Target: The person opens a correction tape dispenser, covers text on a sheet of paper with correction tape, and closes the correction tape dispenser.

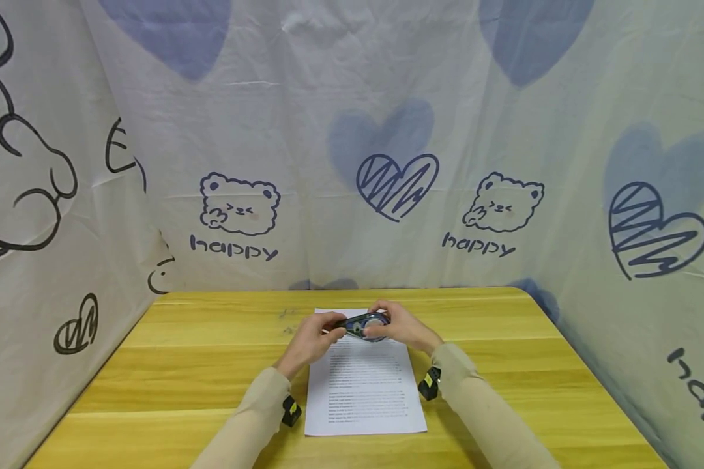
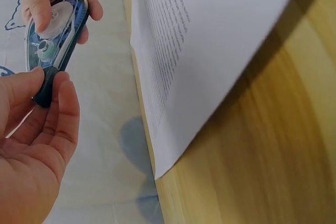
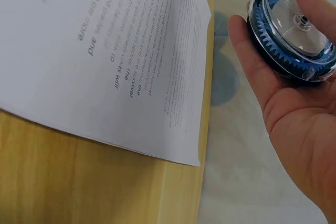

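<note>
A correction tape dispenser (image 1: 359,325) with a clear case, blue gears and a white spool is held above the far part of a printed sheet (image 1: 366,391). My left hand (image 1: 317,337) pinches its narrow dark end between thumb and fingers, as the left wrist view shows on the dark tip (image 2: 47,90). The wide, rounded end lies in my right hand (image 1: 403,326), with the thumb on the clear case (image 3: 294,22) and fingers around its edge. The paper lies flat on the table beneath both hands.
The yellow wood-grain table (image 1: 211,365) reaches back to a white curtain (image 1: 317,228) with hearts and bears drawn on it. More curtain hangs at both sides. A black wrist camera (image 1: 291,412) sits by the left sleeve, another camera (image 1: 429,384) by the right.
</note>
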Action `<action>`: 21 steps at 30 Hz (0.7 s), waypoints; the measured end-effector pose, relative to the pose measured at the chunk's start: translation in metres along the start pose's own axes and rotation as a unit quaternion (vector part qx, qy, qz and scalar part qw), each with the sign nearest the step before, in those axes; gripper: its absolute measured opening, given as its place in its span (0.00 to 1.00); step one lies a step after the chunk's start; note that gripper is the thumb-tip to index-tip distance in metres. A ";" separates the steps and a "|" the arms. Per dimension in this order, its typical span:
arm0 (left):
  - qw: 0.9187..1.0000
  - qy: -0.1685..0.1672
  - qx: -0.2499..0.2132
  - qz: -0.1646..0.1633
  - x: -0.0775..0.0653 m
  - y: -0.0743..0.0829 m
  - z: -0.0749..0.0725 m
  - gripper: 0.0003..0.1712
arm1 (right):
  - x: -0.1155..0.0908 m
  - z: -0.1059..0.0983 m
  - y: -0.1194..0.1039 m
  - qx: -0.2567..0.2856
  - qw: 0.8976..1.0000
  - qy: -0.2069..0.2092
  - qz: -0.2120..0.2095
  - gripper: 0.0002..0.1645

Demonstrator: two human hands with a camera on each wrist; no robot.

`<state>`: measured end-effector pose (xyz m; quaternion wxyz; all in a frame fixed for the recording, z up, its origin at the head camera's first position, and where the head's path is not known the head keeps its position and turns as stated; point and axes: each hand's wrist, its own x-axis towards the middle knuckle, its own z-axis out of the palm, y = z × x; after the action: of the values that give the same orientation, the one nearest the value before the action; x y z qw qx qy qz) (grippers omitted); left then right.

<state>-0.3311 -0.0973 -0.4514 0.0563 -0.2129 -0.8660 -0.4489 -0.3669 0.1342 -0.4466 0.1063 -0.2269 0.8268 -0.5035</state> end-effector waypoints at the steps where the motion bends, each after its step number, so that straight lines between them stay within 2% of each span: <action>1: 1.000 -0.003 -0.004 -0.002 0.000 -0.001 -0.001 0.15 | 0.000 0.000 -0.001 -0.007 1.000 -0.001 -0.002 0.23; 6: 1.000 -0.006 -0.018 -0.007 -0.002 -0.002 -0.002 0.15 | -0.001 0.001 -0.009 -0.040 0.999 -0.010 -0.011 0.24; 11: 0.999 0.021 -0.038 -0.015 -0.002 -0.001 -0.003 0.16 | 0.002 0.002 -0.005 -0.047 0.999 -0.007 -0.010 0.24; 15: 0.997 0.039 -0.065 -0.026 0.000 -0.001 -0.002 0.16 | 0.001 0.004 -0.009 -0.032 0.999 -0.020 -0.001 0.26; 21: 0.992 0.063 -0.099 -0.046 0.003 -0.002 -0.002 0.15 | 0.002 0.005 -0.010 0.026 0.998 -0.065 0.009 0.25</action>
<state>-0.3346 -0.0983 -0.4508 0.0687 -0.1484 -0.8208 -0.5474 -0.3643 0.1253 -0.4402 0.1699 -0.2492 0.8066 -0.5083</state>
